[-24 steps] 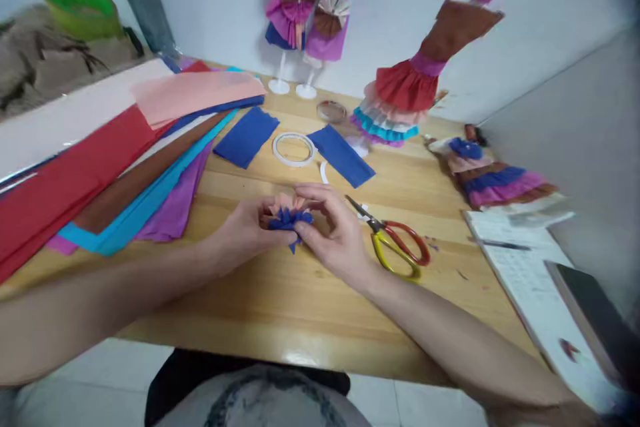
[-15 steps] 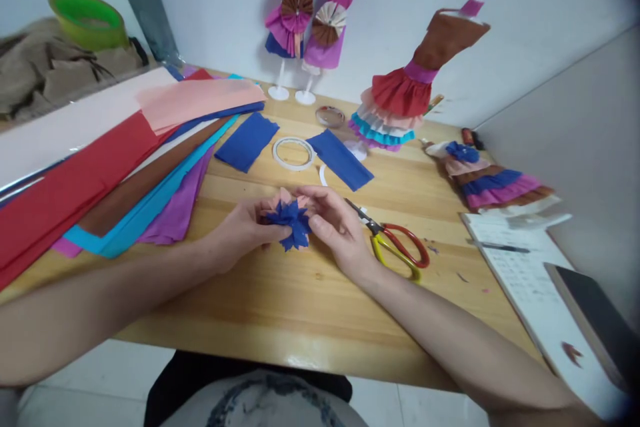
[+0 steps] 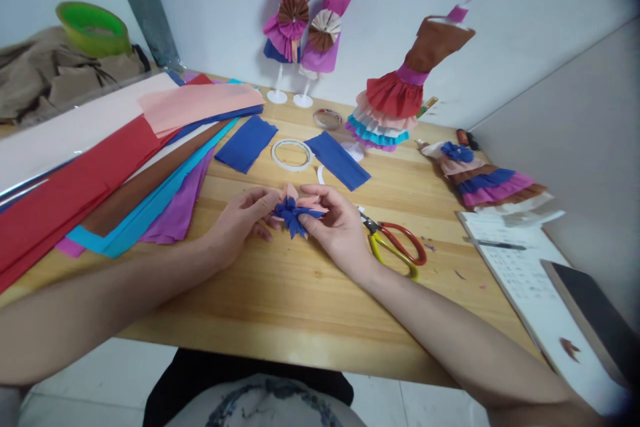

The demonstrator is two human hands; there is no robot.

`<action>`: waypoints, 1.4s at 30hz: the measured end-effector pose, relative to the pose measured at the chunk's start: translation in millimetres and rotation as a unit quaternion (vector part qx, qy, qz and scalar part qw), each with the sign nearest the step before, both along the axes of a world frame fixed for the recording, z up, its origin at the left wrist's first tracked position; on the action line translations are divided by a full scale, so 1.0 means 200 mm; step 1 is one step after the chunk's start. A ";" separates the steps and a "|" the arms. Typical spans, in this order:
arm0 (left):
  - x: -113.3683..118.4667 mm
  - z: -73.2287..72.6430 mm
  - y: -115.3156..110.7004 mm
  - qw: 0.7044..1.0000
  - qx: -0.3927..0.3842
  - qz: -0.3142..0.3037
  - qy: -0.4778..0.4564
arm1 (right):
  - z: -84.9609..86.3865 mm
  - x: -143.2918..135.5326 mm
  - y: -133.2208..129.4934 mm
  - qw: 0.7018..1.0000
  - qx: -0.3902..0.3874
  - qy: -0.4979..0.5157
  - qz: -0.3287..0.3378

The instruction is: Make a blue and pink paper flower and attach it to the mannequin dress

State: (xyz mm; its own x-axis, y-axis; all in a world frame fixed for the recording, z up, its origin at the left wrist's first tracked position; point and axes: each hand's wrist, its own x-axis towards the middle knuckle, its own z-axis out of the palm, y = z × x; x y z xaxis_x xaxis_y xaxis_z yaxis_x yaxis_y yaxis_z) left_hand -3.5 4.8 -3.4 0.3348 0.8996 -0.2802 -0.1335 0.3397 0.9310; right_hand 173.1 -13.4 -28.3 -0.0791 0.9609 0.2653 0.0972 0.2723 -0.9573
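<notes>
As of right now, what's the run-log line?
right hand: pinching blue-and-peach paper flower | left hand: at its edge | nearby: red-and-yellow-handled scissors, tape roll, blue paper pieces

Round green bowl (image 3: 94,41): far left, beyond the fingers (image 3: 261,205) | crumpled tan cloth (image 3: 30,73): same side, beside bowl | white handwritten pages (image 3: 515,280): right of fingers | flat dark rectangular slab (image 3: 587,307): farther right, over pages

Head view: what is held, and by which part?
The flower: right hand pinches its right side, thumb on blue paper; left hand is at its left edge, grip unclear.
</notes>
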 end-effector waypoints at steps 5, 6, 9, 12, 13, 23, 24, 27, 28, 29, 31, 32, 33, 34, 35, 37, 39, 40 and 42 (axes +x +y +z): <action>0.01 0.03 -0.02 0.999 -0.015 0.012 0.029 | 0.02 0.01 -0.02 0.968 0.173 -0.154 -0.092; 0.01 0.03 -0.03 0.999 -0.037 -0.017 0.003 | 0.02 0.02 -0.02 0.958 0.206 -0.179 -0.086; 0.01 0.02 -0.03 0.989 -0.076 -0.084 -0.090 | 0.04 0.02 -0.03 0.932 0.282 -0.226 -0.038; 0.01 0.00 -0.02 0.987 -0.055 -0.081 -0.125 | 0.07 0.01 -0.04 0.928 0.299 -0.220 -0.003; 0.01 0.00 -0.02 0.989 -0.043 -0.079 -0.120 | 0.08 0.01 -0.05 0.933 0.289 -0.212 0.003; 0.01 0.02 -0.03 0.995 0.016 -0.082 -0.061 | 0.07 0.01 -0.04 0.947 0.214 -0.235 -0.050; 0.01 0.02 -0.04 0.994 0.017 -0.086 -0.059 | 0.06 0.00 -0.04 0.946 0.209 -0.243 -0.056; 0.01 0.02 -0.04 0.993 0.019 -0.101 -0.056 | 0.06 0.00 -0.04 0.949 0.183 -0.244 -0.079; 0.01 0.02 -0.04 0.993 0.018 -0.103 -0.055 | 0.06 0.00 -0.05 0.953 0.167 -0.237 -0.084; 0.01 0.02 -0.04 0.994 0.014 -0.100 -0.052 | 0.06 0.00 -0.05 0.959 0.147 -0.226 -0.085; 0.01 0.01 -0.04 0.995 0.006 -0.085 -0.046 | 0.07 0.00 -0.05 0.972 0.102 -0.199 -0.079; 0.01 0.01 -0.03 0.996 0.002 -0.077 -0.044 | 0.07 0.00 -0.05 0.977 0.081 -0.183 -0.076; 0.01 0.01 -0.03 0.997 -0.002 -0.071 -0.042 | 0.07 0.00 -0.04 0.981 0.063 -0.167 -0.072; 0.01 0.00 -0.03 0.997 -0.005 -0.065 -0.041 | 0.07 0.00 -0.04 0.985 0.047 -0.152 -0.070; 0.01 0.00 -0.03 0.997 -0.006 -0.060 -0.039 | 0.07 0.00 -0.03 0.988 0.032 -0.136 -0.068; 0.02 -0.01 -0.04 0.998 -0.003 -0.056 -0.030 | 0.06 0.00 -0.03 0.993 0.003 -0.100 -0.059; 0.02 0.00 -0.04 0.998 0.011 -0.056 -0.015 | 0.05 0.00 -0.03 0.997 -0.024 -0.060 -0.036; 0.02 0.00 -0.04 0.998 0.022 -0.057 -0.005 | 0.05 0.01 -0.03 0.998 -0.032 -0.040 -0.023; 0.02 0.02 -0.04 0.997 0.046 -0.064 0.017 | 0.04 0.01 -0.03 0.999 -0.038 -0.006 0.001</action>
